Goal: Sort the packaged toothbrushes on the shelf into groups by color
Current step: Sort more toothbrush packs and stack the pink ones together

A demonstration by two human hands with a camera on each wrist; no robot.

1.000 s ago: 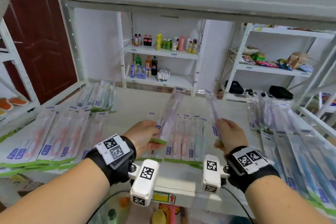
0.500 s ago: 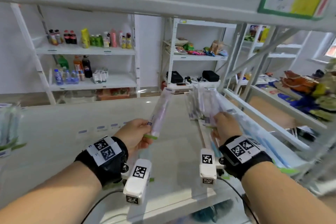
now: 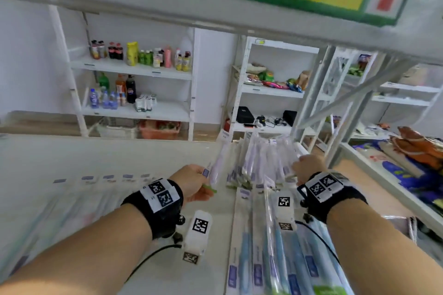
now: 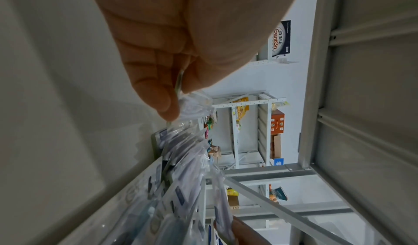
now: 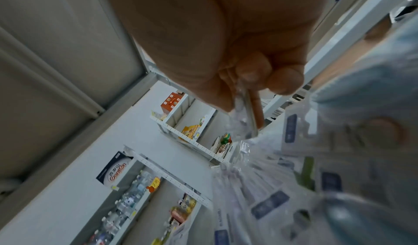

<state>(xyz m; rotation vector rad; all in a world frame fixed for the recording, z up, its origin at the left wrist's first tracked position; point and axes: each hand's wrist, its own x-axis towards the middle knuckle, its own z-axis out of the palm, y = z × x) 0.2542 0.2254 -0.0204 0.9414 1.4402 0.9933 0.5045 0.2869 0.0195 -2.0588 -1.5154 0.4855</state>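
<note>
My left hand (image 3: 203,176) pinches the green bottom edge of a purple packaged toothbrush (image 3: 218,159), which stands tilted just left of the purple pile (image 3: 261,163). In the left wrist view the thumb and fingers (image 4: 162,95) clamp that pack (image 4: 195,106) above the purple packs (image 4: 181,177). At the pile's right side my right hand (image 3: 298,164) pinches another purple pack; the right wrist view shows its clear wrapper (image 5: 243,111) between thumb and fingers. Blue packs (image 3: 275,246) lie in a row nearer to me.
The white shelf board (image 3: 119,155) stretches left, with blurred pinkish packs (image 3: 72,211) at its near left. A metal upright and brace (image 3: 335,112) stand right of the purple pile. The shelf above (image 3: 215,14) hangs low overhead.
The view has swung right along the shelf. Both hands have carried their purple packs from the middle packs to the purple pile at the right end.
</note>
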